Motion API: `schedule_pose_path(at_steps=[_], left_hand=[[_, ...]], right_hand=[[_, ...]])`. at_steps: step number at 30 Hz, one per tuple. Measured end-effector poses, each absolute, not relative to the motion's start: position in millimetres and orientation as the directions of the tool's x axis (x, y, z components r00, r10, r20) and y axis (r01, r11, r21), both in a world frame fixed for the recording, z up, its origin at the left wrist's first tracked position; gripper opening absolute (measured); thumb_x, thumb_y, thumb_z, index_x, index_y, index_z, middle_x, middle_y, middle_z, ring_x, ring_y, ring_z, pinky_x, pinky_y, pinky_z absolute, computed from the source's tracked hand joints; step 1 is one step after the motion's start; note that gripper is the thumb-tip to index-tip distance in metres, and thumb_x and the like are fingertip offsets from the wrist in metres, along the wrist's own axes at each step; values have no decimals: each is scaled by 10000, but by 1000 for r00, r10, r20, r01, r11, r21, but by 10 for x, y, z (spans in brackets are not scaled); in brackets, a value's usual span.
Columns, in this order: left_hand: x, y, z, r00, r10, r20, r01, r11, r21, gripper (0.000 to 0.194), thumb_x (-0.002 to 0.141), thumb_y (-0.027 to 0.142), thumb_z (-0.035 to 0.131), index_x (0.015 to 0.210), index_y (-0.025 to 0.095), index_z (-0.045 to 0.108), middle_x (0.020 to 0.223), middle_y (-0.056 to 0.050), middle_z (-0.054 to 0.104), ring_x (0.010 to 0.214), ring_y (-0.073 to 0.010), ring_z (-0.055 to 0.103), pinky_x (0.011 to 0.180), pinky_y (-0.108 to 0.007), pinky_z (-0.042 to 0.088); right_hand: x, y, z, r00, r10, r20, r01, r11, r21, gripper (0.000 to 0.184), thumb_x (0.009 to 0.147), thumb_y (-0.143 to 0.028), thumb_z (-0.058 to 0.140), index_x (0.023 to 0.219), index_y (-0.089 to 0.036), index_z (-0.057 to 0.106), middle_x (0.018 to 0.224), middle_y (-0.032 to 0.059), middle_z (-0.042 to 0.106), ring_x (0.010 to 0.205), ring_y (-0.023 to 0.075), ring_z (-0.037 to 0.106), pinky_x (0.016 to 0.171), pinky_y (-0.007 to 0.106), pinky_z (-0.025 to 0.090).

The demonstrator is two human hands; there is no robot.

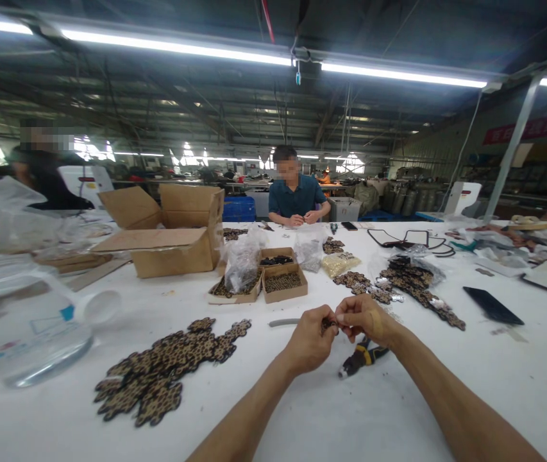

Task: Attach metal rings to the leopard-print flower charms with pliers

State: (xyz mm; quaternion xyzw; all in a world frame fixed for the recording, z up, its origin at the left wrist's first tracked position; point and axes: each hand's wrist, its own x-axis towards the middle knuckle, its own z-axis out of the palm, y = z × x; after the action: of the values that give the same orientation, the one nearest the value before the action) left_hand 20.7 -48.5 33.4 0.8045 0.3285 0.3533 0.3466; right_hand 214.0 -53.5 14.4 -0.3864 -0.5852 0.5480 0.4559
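**Small leopard-patterned piece held in both hands above the white table**

From where I stand, the left hand has its grip curled around the piece, most of which is hidden by the fingers. The right hand meets it there, thumb and forefinger pinching at the piece's right edge. Just beneath the right wrist lie black-and-yellow pliers, and a grey rod shows just beyond the left hand, partly hidden by it.

To the left, a heap of leopard-patterned pieces spreads over the table, near a clear plastic jug with liquid in the bottom. Ahead stand small cardboard trays: a front one full of brown bits, another behind holding black parts, and one at the left with a plastic bag resting in it. A big open carton is behind them. More patterned pieces are piled to the right, with a dark flat slab beyond. Across the table sits a person in a teal shirt, forearms at its edge.
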Motion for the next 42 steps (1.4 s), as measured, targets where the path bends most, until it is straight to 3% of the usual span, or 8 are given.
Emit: schedule_pose_path(at_steps=[3,5,10,16,21,33,38,42], left_hand=[[215,-477,333,521,784,338,321,-547,774,89,780,229,583,771,170,648,697,-29,633,631,-140,493,594,-262,334],[218,-441,326,489,811,320,347,-518,782,90,776,239,589,754,169,640,683,-29,629,619,-139,498,583,-259,338],[222,-303,251,401,875,271,371,-426,825,110,764,260,598,734,160,633,648,-23,625,594,-135,530,555,-245,357],[210,-106,99,245,946,215,315,-287,905,95,715,243,630,706,149,642,598,-19,630,562,-131,555,549,-233,367],[206,-51,43,141,974,175,277,-209,938,65,654,195,670,642,139,639,545,-15,607,523,-119,522,526,-227,347],[197,-95,-18,219,961,166,101,-192,976,228,655,317,741,757,118,697,633,-44,660,544,-122,544,507,-225,373],[201,-91,-111,295,948,120,-3,-124,992,223,651,278,724,790,105,695,631,-61,662,555,-142,587,524,-243,412],[225,-81,-150,295,950,98,-46,-88,995,253,599,220,724,821,100,706,661,-67,671,573,-150,607,540,-254,439]], right_hand=[[2183,-539,160,-283,954,94,26,106,-994,248,729,-362,746,823,-147,666,650,5,610,528,118,533,484,267,496],[2264,-522,163,-276,956,97,161,145,-976,228,748,-353,717,827,-145,670,621,0,597,521,123,538,482,258,481],[2541,-362,29,-123,974,191,568,227,-791,131,743,-261,659,782,-139,686,606,15,609,537,134,548,498,241,424],[2555,-168,-267,19,972,236,688,159,-708,137,715,-221,642,796,-138,714,713,58,684,656,170,595,601,262,433],[2376,-165,-373,65,973,222,781,89,-618,149,720,-298,670,748,-166,733,713,63,700,661,184,602,598,269,391],[2178,-148,-345,59,977,203,846,60,-531,88,746,-235,656,727,-153,680,741,95,699,737,205,610,654,279,355],[2167,-261,-353,17,964,267,789,151,-596,58,759,-216,648,772,-159,653,799,101,683,800,217,590,718,301,366],[2194,-258,-323,-11,962,271,681,206,-703,106,781,-269,638,777,-163,649,722,63,654,702,189,578,661,295,411]])
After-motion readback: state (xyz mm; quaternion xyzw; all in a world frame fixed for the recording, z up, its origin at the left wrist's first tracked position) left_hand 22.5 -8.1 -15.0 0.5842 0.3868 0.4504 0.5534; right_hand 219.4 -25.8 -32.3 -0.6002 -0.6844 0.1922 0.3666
